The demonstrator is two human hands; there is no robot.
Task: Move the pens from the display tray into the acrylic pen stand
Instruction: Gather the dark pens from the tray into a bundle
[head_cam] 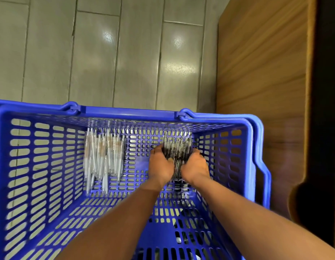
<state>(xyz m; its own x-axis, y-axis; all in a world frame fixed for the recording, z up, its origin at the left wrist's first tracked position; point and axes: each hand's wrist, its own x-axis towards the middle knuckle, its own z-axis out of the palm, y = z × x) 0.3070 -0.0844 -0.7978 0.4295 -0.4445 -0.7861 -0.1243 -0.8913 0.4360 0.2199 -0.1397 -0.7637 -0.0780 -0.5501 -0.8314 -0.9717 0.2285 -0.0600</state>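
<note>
Both my arms reach down into a blue perforated plastic basket [37, 166]. On its floor at the right lies a bundle of dark pens [179, 147]. My left hand [161, 166] grips the bundle from the left side and my right hand [194, 166] grips it from the right, fingers curled around the pens. A second bundle of white pens [104, 156] lies loose on the basket floor to the left, untouched. No acrylic pen stand or display tray is in view.
The basket stands on a grey tiled floor [106, 53]. A wooden cabinet side [262, 72] rises close to the right of the basket. The basket's handles [264, 166] are folded down along its rim.
</note>
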